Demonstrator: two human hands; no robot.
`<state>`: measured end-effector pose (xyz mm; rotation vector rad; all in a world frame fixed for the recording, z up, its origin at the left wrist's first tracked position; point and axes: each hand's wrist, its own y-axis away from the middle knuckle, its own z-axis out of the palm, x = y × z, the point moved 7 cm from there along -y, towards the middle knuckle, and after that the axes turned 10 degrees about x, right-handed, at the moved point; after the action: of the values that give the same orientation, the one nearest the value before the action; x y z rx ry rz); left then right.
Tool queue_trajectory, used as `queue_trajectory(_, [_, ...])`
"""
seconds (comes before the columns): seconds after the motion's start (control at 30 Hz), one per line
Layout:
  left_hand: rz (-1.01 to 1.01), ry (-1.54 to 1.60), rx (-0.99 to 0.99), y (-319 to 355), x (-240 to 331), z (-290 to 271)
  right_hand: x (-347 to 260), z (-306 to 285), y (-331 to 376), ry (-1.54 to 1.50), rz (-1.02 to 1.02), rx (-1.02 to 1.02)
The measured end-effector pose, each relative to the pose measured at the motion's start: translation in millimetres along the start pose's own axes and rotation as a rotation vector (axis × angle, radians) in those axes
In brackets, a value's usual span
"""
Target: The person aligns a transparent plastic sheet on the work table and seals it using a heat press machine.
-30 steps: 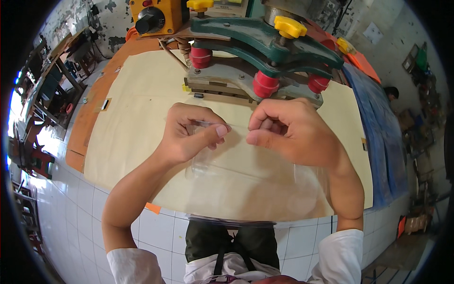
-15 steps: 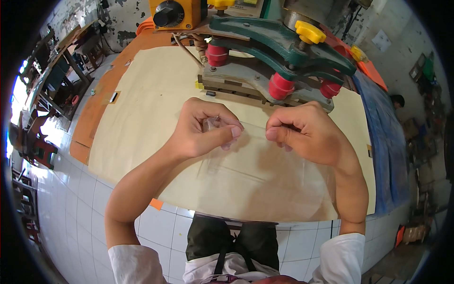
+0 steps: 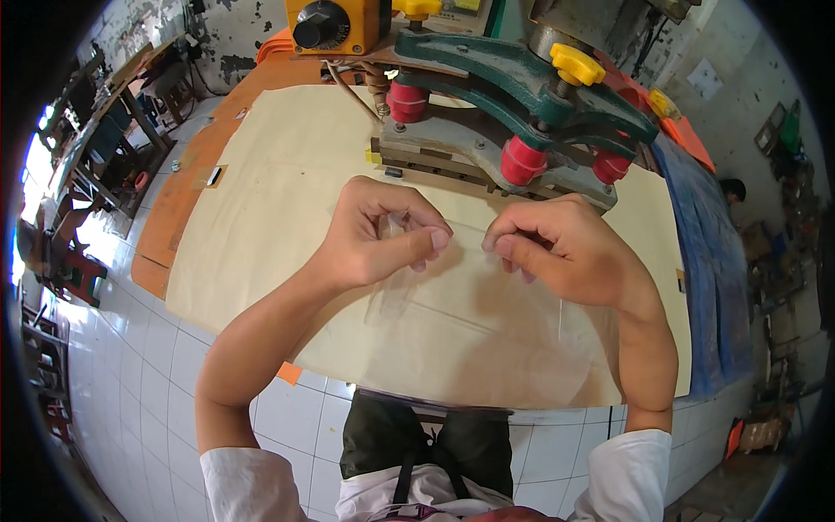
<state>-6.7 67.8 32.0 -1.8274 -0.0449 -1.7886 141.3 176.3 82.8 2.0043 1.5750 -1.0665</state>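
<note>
Both my hands are pinched closed on a clear plastic sheet, just in front of the press. My left hand has its thumb and forefinger together on the upper edge, with some of the film bunched in the palm. A short gap to the right, my right hand pinches the same upper edge. The see-through sheet hangs down from my fingers over the cream table cover. Its lower outline is hard to make out against the cover.
Beyond my hands stands a press with a dark green bracket, red cylinders and yellow knobs. A yellow box with a black dial is at its left. Blue cloth drapes the table's right side. A person is far right.
My right thumb and forefinger have shifted slightly along the film's edge. The left hand keeps its pinch. The whole view has moved a little.
</note>
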Motion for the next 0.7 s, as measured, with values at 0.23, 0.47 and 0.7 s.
queue_trajectory(0.23, [-0.039,0.023,-0.010,2,-2,3,-1,0,0,-0.015,-0.036,0.088])
queue_trajectory(0.47, [0.008,-0.001,-0.032,3,-3,7,-5,3,1,0.006,-0.106,0.083])
queue_trajectory(0.7, [-0.018,0.023,-0.015,3,0,2,-3,0,1,-0.045,-0.038,0.071])
